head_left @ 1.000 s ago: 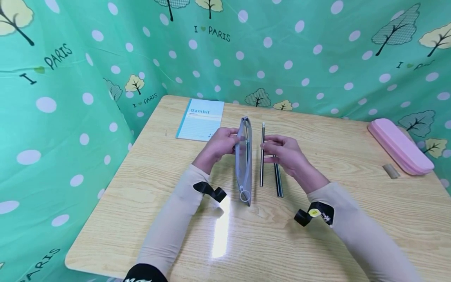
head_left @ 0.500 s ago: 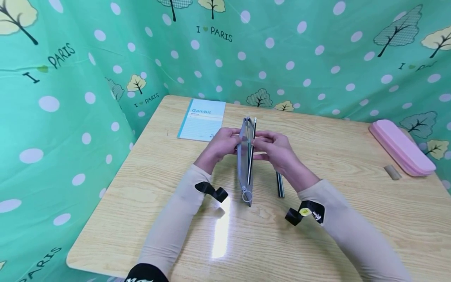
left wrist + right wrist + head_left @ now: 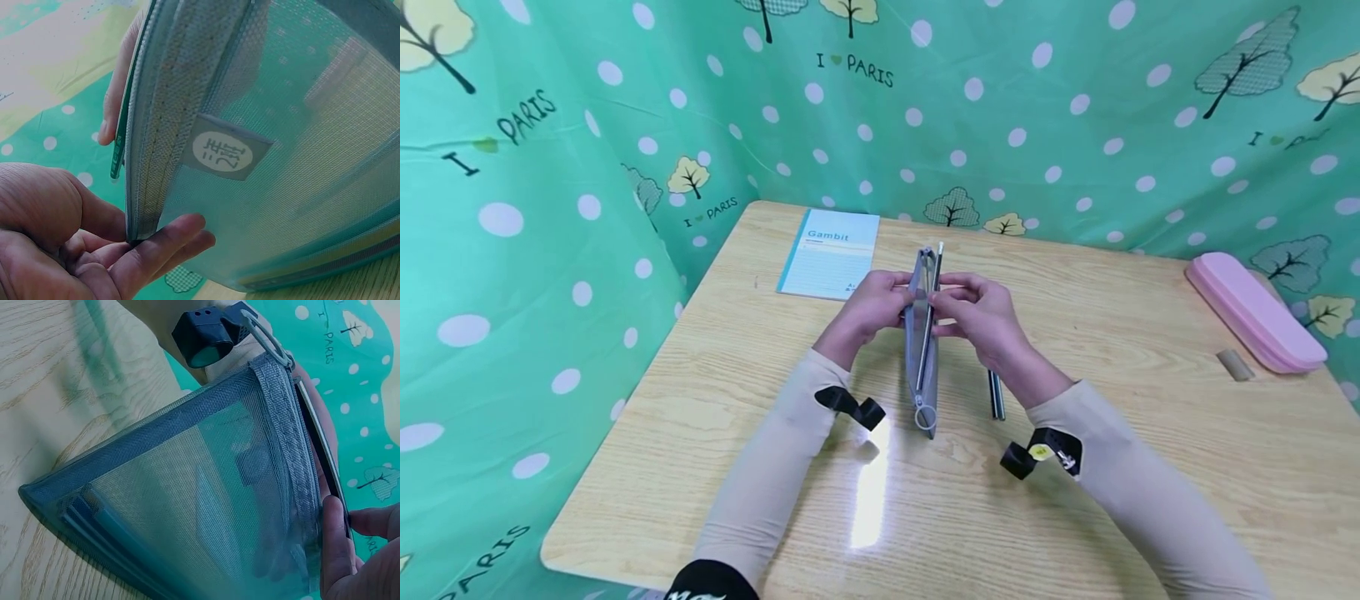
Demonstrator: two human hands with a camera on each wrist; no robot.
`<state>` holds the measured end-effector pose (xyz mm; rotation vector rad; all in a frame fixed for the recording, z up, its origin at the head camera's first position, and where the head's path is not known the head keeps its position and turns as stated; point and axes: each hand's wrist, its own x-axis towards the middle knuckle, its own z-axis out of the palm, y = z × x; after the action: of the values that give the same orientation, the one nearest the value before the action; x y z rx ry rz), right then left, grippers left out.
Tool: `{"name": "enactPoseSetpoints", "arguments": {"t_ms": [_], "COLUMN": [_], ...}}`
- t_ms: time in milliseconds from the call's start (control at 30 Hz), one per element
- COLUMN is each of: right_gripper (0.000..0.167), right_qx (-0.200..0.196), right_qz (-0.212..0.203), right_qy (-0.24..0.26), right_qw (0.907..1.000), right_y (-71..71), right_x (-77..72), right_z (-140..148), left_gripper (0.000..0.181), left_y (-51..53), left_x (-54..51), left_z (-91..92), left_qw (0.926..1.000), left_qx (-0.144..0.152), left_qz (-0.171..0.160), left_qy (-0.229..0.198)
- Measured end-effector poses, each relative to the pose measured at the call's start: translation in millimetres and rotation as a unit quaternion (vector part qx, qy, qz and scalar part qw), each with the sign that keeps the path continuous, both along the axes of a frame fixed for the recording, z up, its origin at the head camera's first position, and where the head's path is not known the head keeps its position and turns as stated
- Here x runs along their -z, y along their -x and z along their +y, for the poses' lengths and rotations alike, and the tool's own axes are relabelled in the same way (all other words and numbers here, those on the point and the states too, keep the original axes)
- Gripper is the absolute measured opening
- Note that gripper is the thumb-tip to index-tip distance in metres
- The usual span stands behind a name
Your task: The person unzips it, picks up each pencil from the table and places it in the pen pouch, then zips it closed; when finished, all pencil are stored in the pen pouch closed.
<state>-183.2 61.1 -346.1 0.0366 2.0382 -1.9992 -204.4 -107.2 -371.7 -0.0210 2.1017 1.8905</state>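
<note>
My left hand (image 3: 876,302) pinches the edge of a grey mesh zip pouch (image 3: 187,462), which stands on its long side on the table with its zip facing up. A dark striped pencil (image 3: 927,333) lies lengthwise along the pouch's zipped opening, its white end away from me. My right hand (image 3: 981,312) pinches this pencil between thumb and fingers. In the right wrist view, several long sticks (image 3: 119,531) show through the mesh at the pouch's bottom. More dark pencils (image 3: 996,396) lie on the table under my right wrist, partly hidden.
A light blue notebook (image 3: 829,254) lies at the back left. At the right are a pink pencil case (image 3: 1255,312) and a small grey-brown block (image 3: 1234,365). Polka-dot green cloth (image 3: 1037,150) hangs behind the wooden table (image 3: 715,400).
My right hand has carried the pencil leftward, from beside the pouch to over its opening. My left hand and the pouch have stayed nearly in place.
</note>
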Motion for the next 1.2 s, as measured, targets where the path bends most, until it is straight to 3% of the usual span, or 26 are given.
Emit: {"name": "enactPoseSetpoints", "arguments": {"t_ms": [200,433,600,700,833,1200], "right_gripper": [0.040,0.022,0.035,0.045,0.048,0.049], "right_qx": [0.016,0.030,0.007,-0.015,-0.028,-0.018], "right_qz": [0.012,0.012,0.016,-0.011,-0.050,-0.063], "right_qy": [-0.005,-0.009,-0.096,-0.140,-0.161,-0.204], "right_qw": [0.9998,0.9994,0.9953,0.9900,0.9854,0.9768], "right_y": [-2.0,2.5,10.2,14.5,17.6,23.6], "right_x": [-7.3,-11.8,13.3,36.4,59.2,76.8], "right_z": [12,53,78,87,93,95], "left_gripper": [0.041,0.041,0.042,0.042,0.043,0.040], "left_y": [-0.5,-1.5,-1.2,-0.8,-1.1,-2.8], "left_x": [-0.3,-2.0,-2.0,-0.8,0.6,-0.8], "left_z": [-0.2,-1.1,-2.7,-3.5,-3.7,-0.5], "left_qw": [1.0000,0.9999,0.9998,0.9998,0.9999,0.9996], "left_qx": [-0.007,-0.004,-0.002,-0.002,0.002,0.005], "left_qz": [-0.003,-0.002,-0.002,-0.001,-0.001,-0.001], "left_qy": [-0.006,-0.015,-0.019,-0.022,-0.017,-0.026]}}
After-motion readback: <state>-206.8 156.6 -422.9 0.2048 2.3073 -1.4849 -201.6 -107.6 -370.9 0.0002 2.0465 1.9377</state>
